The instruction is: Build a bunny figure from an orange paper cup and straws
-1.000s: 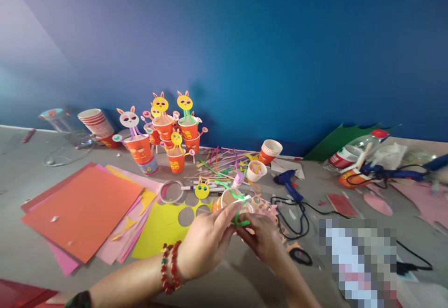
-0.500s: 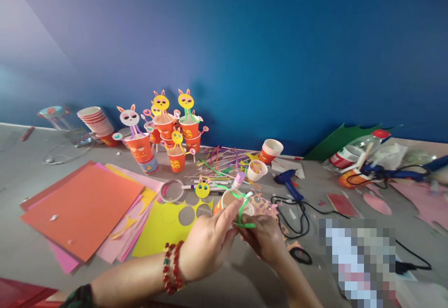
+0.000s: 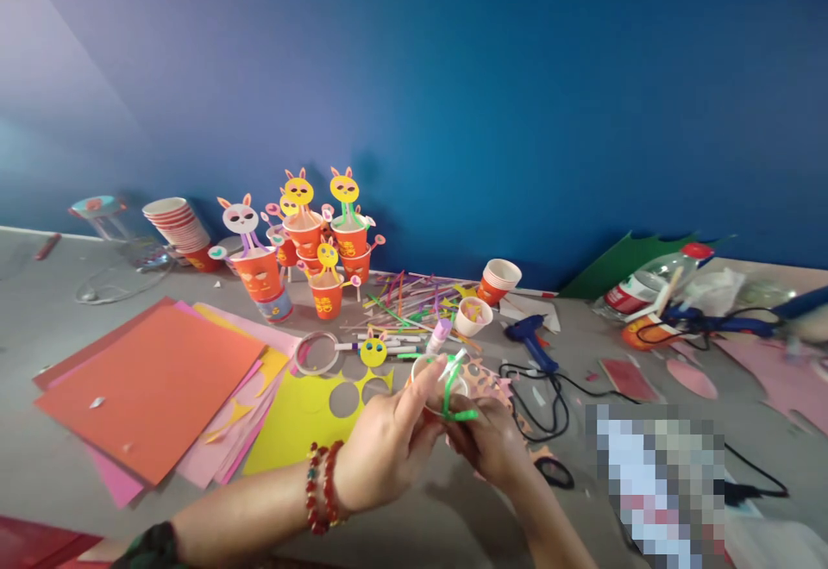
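Note:
In front of me, my left hand point(image 3: 381, 448), with red bead bracelets at the wrist, is closed around a paper cup point(image 3: 420, 369) whose rim shows above my fingers. Bent green pipe cleaners point(image 3: 448, 392) stick up and out at the cup's near right side, one with a white piece at its tip. My right hand point(image 3: 488, 440) is closed against the lower end of this green piece, its fingertips partly hidden by the left hand. Just beyond lie a yellow rabbit-head cutout point(image 3: 373, 351) and a small purple-capped bottle point(image 3: 440, 334).
Several orange cup figures with rabbit heads point(image 3: 241, 219) stand along the wall. Coloured paper sheets point(image 3: 155, 388) lie at left, and a stack of cups point(image 3: 173, 220) stands behind. A blue glue gun point(image 3: 534, 336) with its black cord point(image 3: 562, 414) lies right, near a plastic bottle point(image 3: 637, 289).
The lower end of the green pipe cleaner has swung outward to the right over my right hand. My left hand and the cup have shifted slightly right.

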`<state>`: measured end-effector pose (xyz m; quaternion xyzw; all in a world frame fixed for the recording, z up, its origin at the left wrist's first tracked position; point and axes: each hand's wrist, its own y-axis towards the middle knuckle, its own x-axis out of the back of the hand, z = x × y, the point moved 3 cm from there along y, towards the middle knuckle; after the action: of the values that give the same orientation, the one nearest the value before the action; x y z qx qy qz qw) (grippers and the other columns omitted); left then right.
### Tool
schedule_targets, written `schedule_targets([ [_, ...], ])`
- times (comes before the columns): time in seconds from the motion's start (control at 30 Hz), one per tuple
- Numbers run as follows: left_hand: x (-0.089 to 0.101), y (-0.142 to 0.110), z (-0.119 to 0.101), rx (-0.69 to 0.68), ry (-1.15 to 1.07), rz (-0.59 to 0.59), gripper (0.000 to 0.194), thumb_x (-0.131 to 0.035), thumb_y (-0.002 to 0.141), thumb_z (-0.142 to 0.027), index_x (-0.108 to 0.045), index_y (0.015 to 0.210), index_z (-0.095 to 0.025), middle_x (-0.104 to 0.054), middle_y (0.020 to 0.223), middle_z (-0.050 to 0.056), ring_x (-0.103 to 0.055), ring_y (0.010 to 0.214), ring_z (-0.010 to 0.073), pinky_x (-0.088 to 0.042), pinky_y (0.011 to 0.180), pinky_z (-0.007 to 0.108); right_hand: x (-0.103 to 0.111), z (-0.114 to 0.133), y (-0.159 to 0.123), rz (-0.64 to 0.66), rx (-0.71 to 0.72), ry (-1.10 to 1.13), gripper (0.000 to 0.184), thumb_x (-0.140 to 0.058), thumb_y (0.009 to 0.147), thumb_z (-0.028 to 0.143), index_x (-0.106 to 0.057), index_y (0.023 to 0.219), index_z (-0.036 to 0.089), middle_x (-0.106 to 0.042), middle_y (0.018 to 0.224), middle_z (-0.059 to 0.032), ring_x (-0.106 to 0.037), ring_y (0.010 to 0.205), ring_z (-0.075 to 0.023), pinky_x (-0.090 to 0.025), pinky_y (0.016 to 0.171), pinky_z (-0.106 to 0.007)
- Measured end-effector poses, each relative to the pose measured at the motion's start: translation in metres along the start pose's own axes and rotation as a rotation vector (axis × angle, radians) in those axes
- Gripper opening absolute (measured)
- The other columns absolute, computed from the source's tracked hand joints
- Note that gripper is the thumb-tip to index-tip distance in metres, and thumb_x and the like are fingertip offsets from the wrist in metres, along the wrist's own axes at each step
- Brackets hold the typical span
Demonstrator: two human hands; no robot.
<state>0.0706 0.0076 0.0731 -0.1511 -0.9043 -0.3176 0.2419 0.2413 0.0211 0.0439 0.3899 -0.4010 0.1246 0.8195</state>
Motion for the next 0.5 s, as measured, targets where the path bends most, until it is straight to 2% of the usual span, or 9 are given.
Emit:
schedule_targets([
  [0.1,-0.006,-0.004,0.007,0.005,-0.069,-0.043,0.064,-0.053,0.091,-0.012,-0.034,0.151,-0.020,-0.065,0.068,-0.003,-0.060,0.052,0.0129,-0.054,0.060,0.024,-0.004,-0.002,-0.004,-0.034,0.025,-0.055,0.034,-0.040,0.106,0.034,-0.070,0.098,0.018,-0.068,0.059,-0.0045,-0.061,0.047,-0.0176,-0.039,0.049,-0.026],
  [0.17,-0.008,-0.006,0.013,0.037,-0.097,-0.062,0.064,-0.055,0.089,-0.011,-0.037,0.149,-0.020,-0.067,0.070,-0.002,-0.057,0.048,0.0106,-0.053,0.056,0.022,-0.004,-0.004,-0.003,-0.016,0.022,-0.060,0.035,-0.040,0.106,0.034,-0.070,0.095,0.019,-0.069,0.059,-0.0040,-0.061,0.047,-0.0171,-0.039,0.050,-0.026],
  [0.27,-0.004,-0.002,0.014,0.064,-0.102,-0.011,0.074,-0.057,0.089,-0.013,-0.024,0.155,-0.021,-0.075,0.088,0.004,-0.059,0.049,0.0100,-0.053,0.054,0.020,0.000,-0.005,0.002,-0.010,0.001,-0.040,0.034,-0.042,0.105,0.033,-0.068,0.088,0.021,-0.068,0.057,-0.0027,-0.060,0.046,-0.0163,-0.038,0.049,-0.025],
  [0.33,0.003,0.003,0.010,0.010,-0.043,0.029,0.079,-0.056,0.092,-0.014,-0.015,0.158,-0.023,-0.077,0.103,0.008,-0.068,0.060,0.0131,-0.058,0.062,0.024,0.004,-0.005,0.006,-0.035,-0.011,-0.023,0.033,-0.041,0.106,0.033,-0.067,0.088,0.021,-0.068,0.058,-0.0029,-0.061,0.048,-0.0168,-0.039,0.050,-0.025],
  [0.4,0.009,0.006,0.004,-0.049,0.075,0.049,0.078,-0.054,0.094,-0.016,-0.011,0.159,-0.026,-0.077,0.108,0.008,-0.073,0.071,0.0179,-0.060,0.069,0.029,0.006,-0.004,0.008,-0.056,-0.007,-0.004,0.028,-0.042,0.105,0.032,-0.064,0.090,0.022,-0.068,0.059,-0.0025,-0.062,0.049,-0.0170,-0.041,0.051,-0.025],
  [0.5,0.013,0.007,0.000,-0.081,0.243,0.061,0.076,-0.052,0.096,-0.018,-0.010,0.159,-0.025,-0.078,0.104,0.008,-0.075,0.075,0.0227,-0.061,0.069,0.033,0.007,-0.002,0.009,-0.067,-0.010,0.014,0.019,-0.047,0.102,0.030,-0.061,0.091,0.023,-0.068,0.060,-0.0013,-0.062,0.050,-0.0174,-0.041,0.051,-0.025],
])
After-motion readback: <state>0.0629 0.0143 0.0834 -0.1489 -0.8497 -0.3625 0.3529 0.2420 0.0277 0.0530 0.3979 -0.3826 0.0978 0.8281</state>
